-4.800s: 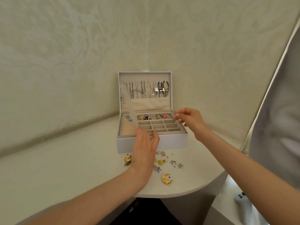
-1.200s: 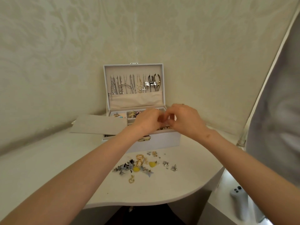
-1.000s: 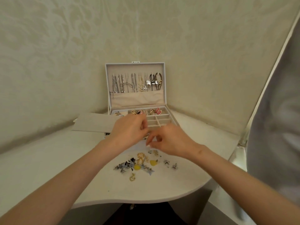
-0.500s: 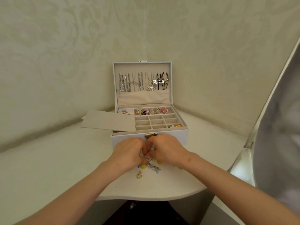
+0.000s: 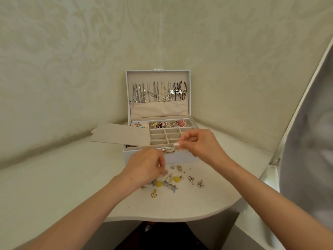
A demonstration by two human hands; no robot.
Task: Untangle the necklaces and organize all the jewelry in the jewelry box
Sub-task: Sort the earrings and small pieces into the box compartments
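The right hand (image 5: pixel 200 143) pinches a small gold piece (image 5: pixel 180 149) just above the front wall of the jewelry box (image 5: pixel 180 157) — best to lower it into an empty compartment (image 5: pixel 171 136) behind the fingertips (image 5: pixel 175 144) before releasing — while the left hand (image 5: pixel 146 166) curls its fingers onto the loose charms (image 5: pixel 168 183), grip unclear.

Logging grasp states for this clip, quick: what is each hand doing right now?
Left hand: fingers curled into the loose jewelry; a grip cannot be told.
Right hand: pinches a small gold piece.
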